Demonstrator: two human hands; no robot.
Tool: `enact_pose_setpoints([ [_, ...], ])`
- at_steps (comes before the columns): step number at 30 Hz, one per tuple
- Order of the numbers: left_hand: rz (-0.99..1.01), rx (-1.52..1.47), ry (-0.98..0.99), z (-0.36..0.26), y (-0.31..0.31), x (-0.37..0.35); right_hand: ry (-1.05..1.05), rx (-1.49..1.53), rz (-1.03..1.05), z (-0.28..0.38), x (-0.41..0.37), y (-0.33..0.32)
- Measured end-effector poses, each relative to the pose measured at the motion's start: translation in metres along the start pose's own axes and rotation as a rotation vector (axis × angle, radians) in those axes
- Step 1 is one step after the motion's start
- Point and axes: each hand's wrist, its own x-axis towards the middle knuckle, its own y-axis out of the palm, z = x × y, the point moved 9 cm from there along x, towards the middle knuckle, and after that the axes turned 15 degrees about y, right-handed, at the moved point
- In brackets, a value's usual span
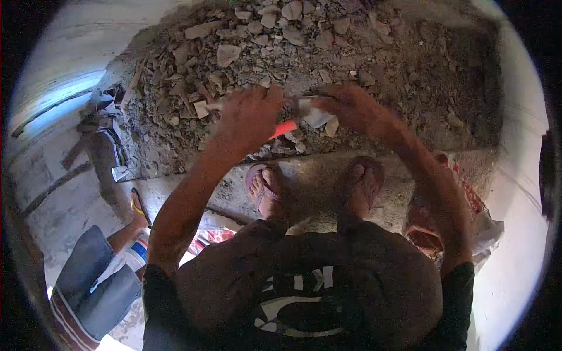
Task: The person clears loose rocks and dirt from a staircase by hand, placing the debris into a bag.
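Observation:
My left hand (249, 117) is closed above the rubble (228, 55), with a red-orange handle (284, 128) showing at its lower right side. A small pale block (201, 109) lies just left of its knuckles; whether it touches the hand is unclear. To the right, my right hand (351, 108) pinches a flat greyish-white piece (316, 116) between thumb and fingers. The hands are a short distance apart, and blur hides their fingertips. A tan stone (332, 127) is under the right hand.
My sandalled feet (266, 187) stand on a ledge (310, 167) along the rubble. Red-and-white sacks (424, 225) lie at the right beside a pale wall (515, 193). At the lower left is another person in denim shorts (88, 263), near a white-and-blue bucket (137, 251).

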Motion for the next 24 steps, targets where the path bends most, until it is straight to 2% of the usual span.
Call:
enact_pose_setpoints([
  [1,0.015,0.047,-0.007,-0.003,0.003,0.001,0.006,0.001,-0.005,-0.003,-0.002,-0.001],
  [3,0.028,-0.012,-0.043,-0.009,0.004,0.004,0.253,0.239,0.013,-0.014,-0.003,-0.004],
  [7,0.035,-0.128,-0.183,-0.005,0.005,0.012,0.367,0.431,0.04,-0.026,-0.001,-0.007],
  [9,0.025,-0.241,-0.184,-0.007,0.008,0.014,0.515,0.74,-0.028,-0.023,-0.011,-0.016],
  [10,0.021,-0.362,-0.185,-0.01,0.013,0.014,0.52,0.741,-0.036,-0.027,-0.011,-0.015],
  [12,0.069,-0.359,-0.184,-0.018,0.021,0.014,0.445,1.015,0.046,-0.039,-0.012,0.0],
  [13,0.118,-0.34,-0.193,-0.021,0.026,0.012,0.454,1.015,0.038,-0.048,-0.012,0.01],
  [16,0.04,-0.423,-0.218,-0.028,0.037,0.007,0.376,1.097,0.005,-0.047,0.0,0.035],
  [17,0.037,-0.42,-0.218,-0.033,0.041,0.005,0.39,1.192,-0.117,-0.049,-0.001,0.037],
  [18,0.05,-0.526,-0.331,-0.034,0.052,0.002,0.393,1.283,-0.243,-0.051,0.001,0.035],
  [19,0.055,-0.635,-0.436,-0.035,0.061,0.002,0.375,1.275,-0.254,-0.047,0.008,0.036],
  [20,0.038,-0.637,-0.419,-0.043,0.06,0.005,0.464,1.24,-0.315,-0.055,0.011,0.036],
  [21,-0.06,-0.797,-0.459,-0.051,0.06,0.004,0.558,1.208,-0.38,-0.061,0.008,0.033],
  [22,-0.151,-0.959,-0.501,-0.057,0.064,0.001,0.555,1.207,-0.399,-0.062,0.007,0.026],
  [24,-0.092,-1.062,-0.445,-0.056,0.063,0.006,0.439,1.269,-0.396,-0.05,0.01,0.009],
])
